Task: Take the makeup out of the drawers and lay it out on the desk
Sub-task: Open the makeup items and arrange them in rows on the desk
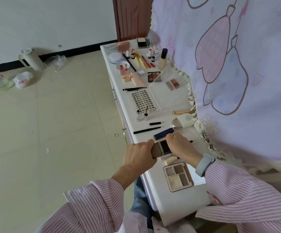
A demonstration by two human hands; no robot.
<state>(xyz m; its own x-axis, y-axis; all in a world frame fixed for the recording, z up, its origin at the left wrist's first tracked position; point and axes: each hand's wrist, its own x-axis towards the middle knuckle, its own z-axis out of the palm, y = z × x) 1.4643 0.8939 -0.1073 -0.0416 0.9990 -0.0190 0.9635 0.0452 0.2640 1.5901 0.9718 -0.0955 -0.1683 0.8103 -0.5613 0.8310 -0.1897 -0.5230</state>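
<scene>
2 hands on a palette above the tabletop [154, 184]

"XOYO" reads on the lash tray [143, 101]. Left hand [138, 154] and right hand [181, 145] each curl their grip round the small eyeshadow palette [161, 148].

This is a room in a home, a place where someone puts on makeup. A long white desk [154, 184] with drawers stands by the wall. Lots of makeup lies on it: lipsticks [150, 53], a bottle of foundation [163, 60], eyeshadow palettes [178, 176], pencils [140, 60] and a tray of false lashes [142, 100]. A soft pink and purple cloth with cartoon drawings and a frilly edge [237, 73] hangs beside the desk. The floor has pale tiles [52, 123]. A white kettle jug [31, 58] and plastic bags [23, 79] sit on the floor by a plain white wall [52, 19]. A dark wooden door frame [131, 17] stands in the corner.
</scene>
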